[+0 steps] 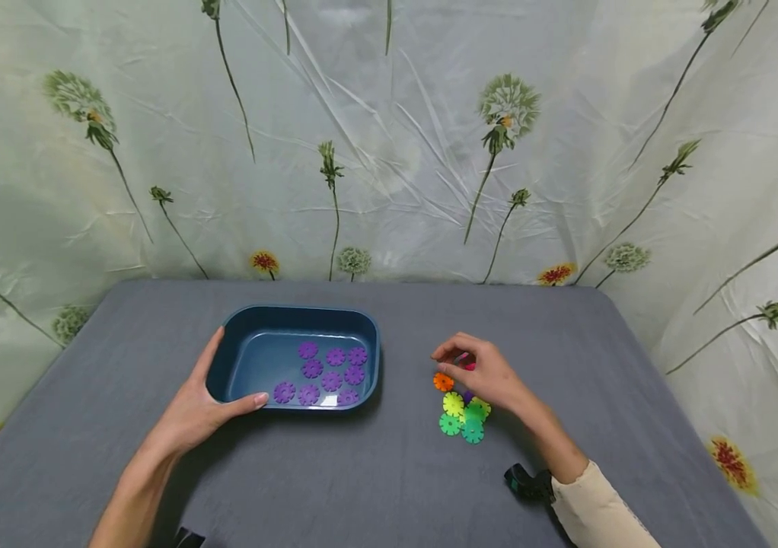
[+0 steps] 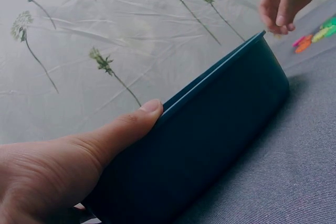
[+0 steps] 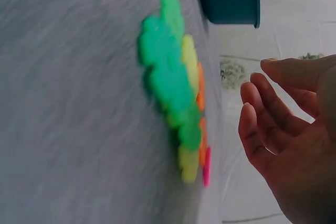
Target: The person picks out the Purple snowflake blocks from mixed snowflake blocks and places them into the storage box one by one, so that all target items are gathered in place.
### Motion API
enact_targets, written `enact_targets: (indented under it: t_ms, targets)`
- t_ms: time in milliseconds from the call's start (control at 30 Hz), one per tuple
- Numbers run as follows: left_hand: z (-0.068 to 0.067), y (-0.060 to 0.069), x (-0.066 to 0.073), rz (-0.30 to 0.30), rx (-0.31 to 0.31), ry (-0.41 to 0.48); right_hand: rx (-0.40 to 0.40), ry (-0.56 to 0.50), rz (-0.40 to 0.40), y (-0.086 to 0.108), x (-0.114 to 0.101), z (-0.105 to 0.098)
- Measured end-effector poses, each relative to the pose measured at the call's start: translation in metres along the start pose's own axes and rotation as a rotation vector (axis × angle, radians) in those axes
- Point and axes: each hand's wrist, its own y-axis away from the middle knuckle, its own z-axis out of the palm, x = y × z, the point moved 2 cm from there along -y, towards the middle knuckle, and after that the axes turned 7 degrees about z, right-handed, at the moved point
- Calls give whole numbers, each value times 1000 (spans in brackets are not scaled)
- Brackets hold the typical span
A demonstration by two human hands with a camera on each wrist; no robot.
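Observation:
In the head view my left hand (image 1: 193,407) grips the left end of a dark blue plastic tray (image 1: 374,358), thumb along the front rim and fingers on the far-left side. Several purple notched discs (image 1: 312,369) lie flat inside it. My right hand (image 1: 488,373) hovers above a small pile of notched discs, its fingers loosely bent. In the right wrist view a gap shows between thumb and fingertips (image 3: 253,93), with nothing seen in it. The pile has green discs (image 1: 473,432), yellow discs (image 1: 453,403), an orange disc (image 1: 443,381) and a pink disc (image 1: 470,367), partly hidden by the hand.
A grey cloth (image 1: 334,479) covers the table. Behind it hangs a pale curtain (image 1: 403,190) printed with dandelions. A black strap-like device (image 1: 529,485) sits at the right wrist, by a cream sleeve (image 1: 597,506). The tray stands left of the disc pile.

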Motion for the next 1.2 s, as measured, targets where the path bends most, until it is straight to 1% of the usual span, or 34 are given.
enact_targets:
  t_ms: [100,300,433,733,933,1067,1200]
  targets:
    - [0,0,-1,-4,-2,5,-10,15,14,5,7,-3]
    - [0,0,-1,-14,-3,-1,-36,48,8,12,19,-10]
    - [-1,0,-1,-13,0,-4,-63,72,30,15,24,-14]
    - [0,0,0,-9,-2,-15,-123,139,34,21,34,-20]
    - [1,0,0,4,1,-10,-142,171,55,21,35,-21]
    - [1,0,0,5,2,-8,-173,191,68,22,33,-23]
    - [1,2,0,21,7,22,-196,213,62,24,31,-26]
